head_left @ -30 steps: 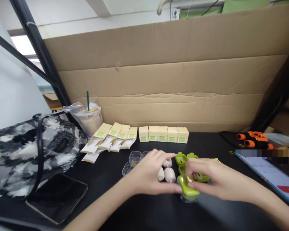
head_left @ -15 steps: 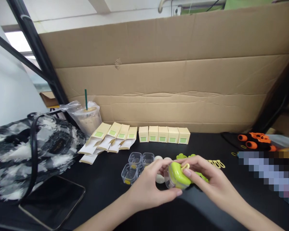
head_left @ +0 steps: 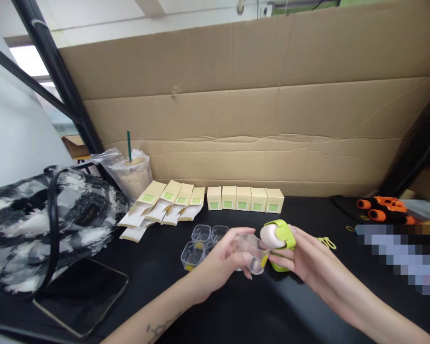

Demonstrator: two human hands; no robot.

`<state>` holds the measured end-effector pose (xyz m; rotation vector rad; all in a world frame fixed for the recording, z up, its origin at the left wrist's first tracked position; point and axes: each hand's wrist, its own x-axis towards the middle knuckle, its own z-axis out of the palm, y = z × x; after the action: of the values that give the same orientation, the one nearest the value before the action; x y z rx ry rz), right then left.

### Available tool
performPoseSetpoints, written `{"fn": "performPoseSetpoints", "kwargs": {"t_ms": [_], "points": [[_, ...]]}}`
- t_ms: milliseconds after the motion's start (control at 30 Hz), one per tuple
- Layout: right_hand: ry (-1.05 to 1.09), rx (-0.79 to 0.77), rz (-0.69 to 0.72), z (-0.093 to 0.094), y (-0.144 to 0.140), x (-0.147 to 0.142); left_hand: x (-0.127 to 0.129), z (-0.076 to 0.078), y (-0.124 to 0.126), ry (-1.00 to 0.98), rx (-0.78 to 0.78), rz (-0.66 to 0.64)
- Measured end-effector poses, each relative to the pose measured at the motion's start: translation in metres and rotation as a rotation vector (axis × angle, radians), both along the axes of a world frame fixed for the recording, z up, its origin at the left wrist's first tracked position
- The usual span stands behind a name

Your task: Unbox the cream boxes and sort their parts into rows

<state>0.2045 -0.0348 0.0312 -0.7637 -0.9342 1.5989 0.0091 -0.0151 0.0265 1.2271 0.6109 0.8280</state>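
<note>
My left hand (head_left: 220, 263) is closed around a small clear plastic container (head_left: 256, 260) with a yellow sticker, tilted with its mouth towards the right. In my right hand (head_left: 303, 251) is a bright green lid (head_left: 286, 234), turned so its inside faces left. A rounded white piece (head_left: 268, 236) sits within the lid. Lid and container are separated, close beside each other. Below my right fingers, another green piece (head_left: 280, 265) is partly hidden. Several clear square containers (head_left: 192, 258) stand left of my left hand, partly covered by it.
Cream boxes with green labels (head_left: 243, 198) stand in a row at the back. Opened flat boxes (head_left: 152, 198) lie to their left, beside a bagged drink cup (head_left: 131, 174). A tablet (head_left: 80, 296), a fluffy bag (head_left: 79, 215), yellow loops (head_left: 327, 242) and an orange toy (head_left: 387, 208) lie around.
The green lid has come off the clear container. My right hand has moved it rightward and turned it, showing the white piece inside. My left hand keeps the container.
</note>
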Motion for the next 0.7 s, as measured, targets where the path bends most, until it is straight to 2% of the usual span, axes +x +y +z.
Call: {"fn": "performPoseSetpoints", "kwargs": {"t_ms": [100, 167, 233, 367, 433, 500, 600, 700], "points": [[0.042, -0.041, -0.035, -0.001, 0.002, 0.001, -0.005, 0.003, 0.004, -0.137, -0.083, -0.03], [0.048, -0.062, -0.055, -0.001, 0.004, 0.001, -0.015, 0.01, 0.009, -0.138, -0.045, 0.011], [0.056, -0.072, -0.059, -0.001, 0.004, 0.0, -0.03, 0.02, 0.016, -0.034, 0.056, 0.142], [0.072, -0.096, -0.062, -0.001, 0.001, -0.002, -0.069, 0.039, 0.031, 0.302, 0.35, 0.512], [0.072, -0.112, -0.056, 0.0, -0.002, -0.002, -0.088, 0.042, 0.035, 0.494, 0.447, 0.613], [0.066, -0.128, -0.051, 0.002, -0.004, -0.002, -0.105, 0.042, 0.036, 0.668, 0.491, 0.609], [0.044, -0.141, -0.06, 0.006, -0.007, -0.002, -0.121, 0.035, 0.034, 0.947, 0.518, 0.52], [0.023, -0.137, -0.051, 0.008, -0.007, -0.003, -0.128, 0.026, 0.035, 1.06, 0.488, 0.47]]}}
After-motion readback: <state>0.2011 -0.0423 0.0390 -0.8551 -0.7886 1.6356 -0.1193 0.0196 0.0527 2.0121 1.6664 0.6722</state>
